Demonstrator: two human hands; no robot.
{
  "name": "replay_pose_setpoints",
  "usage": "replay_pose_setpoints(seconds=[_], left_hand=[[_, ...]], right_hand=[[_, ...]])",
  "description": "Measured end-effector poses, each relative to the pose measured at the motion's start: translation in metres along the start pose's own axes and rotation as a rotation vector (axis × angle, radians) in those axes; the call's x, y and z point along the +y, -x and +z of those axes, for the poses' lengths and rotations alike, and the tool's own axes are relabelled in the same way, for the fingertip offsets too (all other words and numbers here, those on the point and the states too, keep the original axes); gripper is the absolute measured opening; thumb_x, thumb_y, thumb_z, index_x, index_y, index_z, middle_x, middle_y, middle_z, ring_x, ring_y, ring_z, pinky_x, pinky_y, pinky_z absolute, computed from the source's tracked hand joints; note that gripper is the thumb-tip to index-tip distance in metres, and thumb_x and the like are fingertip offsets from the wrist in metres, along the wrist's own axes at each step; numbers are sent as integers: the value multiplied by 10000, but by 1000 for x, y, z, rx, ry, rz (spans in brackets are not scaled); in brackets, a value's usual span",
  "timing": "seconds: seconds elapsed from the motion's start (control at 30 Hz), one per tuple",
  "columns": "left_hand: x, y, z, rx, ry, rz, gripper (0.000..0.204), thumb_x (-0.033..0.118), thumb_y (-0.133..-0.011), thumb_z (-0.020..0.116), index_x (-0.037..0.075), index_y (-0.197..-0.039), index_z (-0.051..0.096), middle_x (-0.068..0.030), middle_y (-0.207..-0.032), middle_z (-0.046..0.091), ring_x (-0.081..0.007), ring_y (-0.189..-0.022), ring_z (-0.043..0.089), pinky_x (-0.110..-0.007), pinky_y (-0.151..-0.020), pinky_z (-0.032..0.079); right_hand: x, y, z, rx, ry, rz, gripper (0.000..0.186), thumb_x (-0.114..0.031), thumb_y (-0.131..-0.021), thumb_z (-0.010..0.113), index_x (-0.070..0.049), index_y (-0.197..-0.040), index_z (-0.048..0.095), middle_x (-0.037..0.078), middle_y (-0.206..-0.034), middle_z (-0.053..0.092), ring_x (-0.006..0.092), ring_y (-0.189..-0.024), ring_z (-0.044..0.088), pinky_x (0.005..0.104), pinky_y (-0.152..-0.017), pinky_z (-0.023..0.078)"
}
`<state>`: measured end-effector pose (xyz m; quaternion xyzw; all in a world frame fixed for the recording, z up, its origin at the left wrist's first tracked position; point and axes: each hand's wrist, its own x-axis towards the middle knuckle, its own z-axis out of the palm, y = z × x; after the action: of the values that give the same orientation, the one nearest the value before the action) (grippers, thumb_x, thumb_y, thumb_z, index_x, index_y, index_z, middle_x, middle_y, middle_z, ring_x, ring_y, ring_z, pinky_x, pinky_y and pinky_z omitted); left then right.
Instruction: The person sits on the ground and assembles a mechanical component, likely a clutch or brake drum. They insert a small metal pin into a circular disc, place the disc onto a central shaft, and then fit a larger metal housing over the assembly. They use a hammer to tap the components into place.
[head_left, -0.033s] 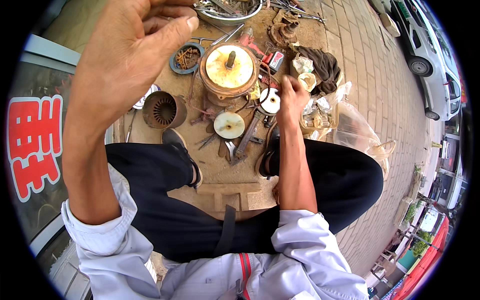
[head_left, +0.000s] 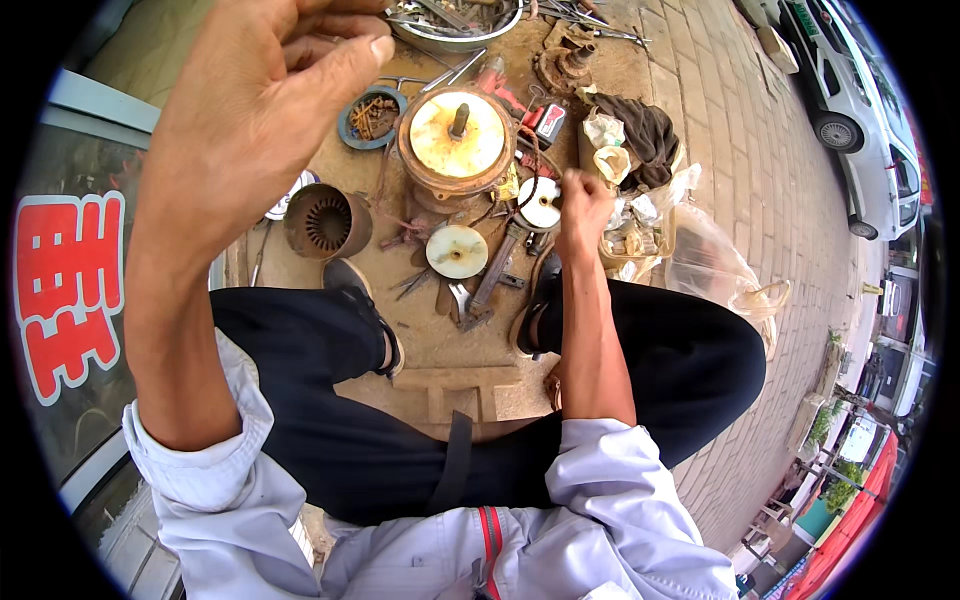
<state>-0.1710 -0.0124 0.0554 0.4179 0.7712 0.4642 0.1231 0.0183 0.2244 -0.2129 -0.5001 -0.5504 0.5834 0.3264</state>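
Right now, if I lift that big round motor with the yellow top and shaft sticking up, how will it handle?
The motor looks like solid rusty metal, so it is probably heavy for its size and stiff. It sits flat on a wide base, so it is unlikely to tip or roll. The short shaft seems a poor grip; the rim looks safer. Wires beside it might snag.

I'm looking at what seems a street-side repair spot: motor housing (head_left: 457,140), wrench (head_left: 492,280) and scattered tools on paving (head_left: 770,170), parked car (head_left: 850,90) nearby.
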Motion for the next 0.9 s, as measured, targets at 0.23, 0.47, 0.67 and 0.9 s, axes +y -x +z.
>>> replay_pose_setpoints(seconds=[0.23,0.47,0.67,0.9], left_hand=[[12,2,7,30,-64,-30,374,109,-942,682,-60,-1271,632,-116,-1118,694,-136,-967,653,-280,-903,523],[10,-5,18,43,-235,-65,328,57,-911,693,-49,-1220,660,-119,-1063,716,-148,-925,664,-304,-880,535],[-4,-9,21,-58,-440,7,346,40,-862,700,-82,-1182,649,-171,-1070,715,-216,-891,680,-342,-849,533],[-9,-12,26,-123,-556,95,334,75,-848,704,-72,-1144,654,-213,-1025,698,-319,-898,676,-413,-831,526]], right_hand=[[193,53,-52,-217,896,283,451,-375,-824,790,60,-838,673,249,-869,698,346,-826,678,454,-698,539],[181,84,-16,-184,966,470,603,-394,-772,821,90,-1085,645,347,-1182,657,456,-1149,641,485,-969,510],[152,78,-11,-91,754,573,506,-297,-717,770,127,-972,662,335,-1047,694,438,-1034,692,479,-882,521],[156,63,-40,-118,358,674,263,-234,-846,699,18,-876,629,118,-739,621,262,-596,591,428,-566,500]])
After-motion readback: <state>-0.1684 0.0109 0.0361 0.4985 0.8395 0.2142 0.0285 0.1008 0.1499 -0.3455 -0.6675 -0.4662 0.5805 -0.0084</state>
